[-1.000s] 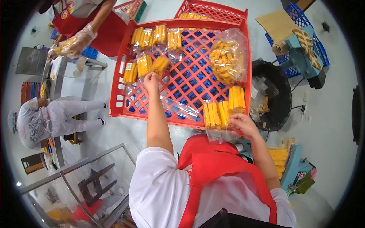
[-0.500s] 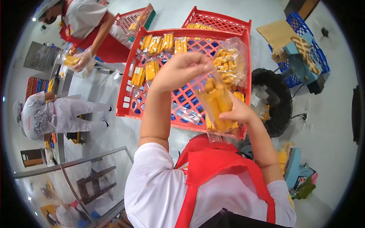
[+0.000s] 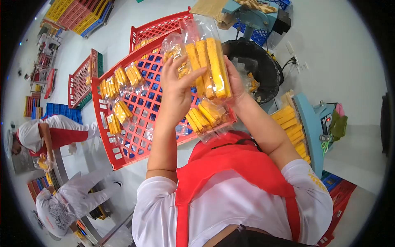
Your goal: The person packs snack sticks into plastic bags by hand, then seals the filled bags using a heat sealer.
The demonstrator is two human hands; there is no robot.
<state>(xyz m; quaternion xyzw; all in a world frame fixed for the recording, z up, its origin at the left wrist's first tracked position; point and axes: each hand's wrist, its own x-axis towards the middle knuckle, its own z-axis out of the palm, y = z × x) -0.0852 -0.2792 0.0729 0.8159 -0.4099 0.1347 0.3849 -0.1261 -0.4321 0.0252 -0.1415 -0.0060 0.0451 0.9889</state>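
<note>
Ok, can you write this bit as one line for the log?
right hand: holding bag of yellow sticks | left hand: open beside it, contact unclear | below: red crate, other bags | nearby: black bin

1. The right hand (image 3: 235, 84) grips the right side of a clear plastic bag of yellow sticks (image 3: 210, 68), raised over the red crate (image 3: 127, 159).
2. The left hand (image 3: 177, 80) is spread at the bag's left side, thumb in front of it; contact is unclear.
3. Smaller stick packs (image 3: 121, 111) lie in the crate.
4. A black-lined bin (image 3: 267, 70) stands near the right hand.
5. Right of that, a light-blue machine (image 3: 306, 123) adjoins loose-looking yellow sticks (image 3: 290, 127).
6. A red-aproned co-worker (image 3: 68, 133) is at far left.
</note>
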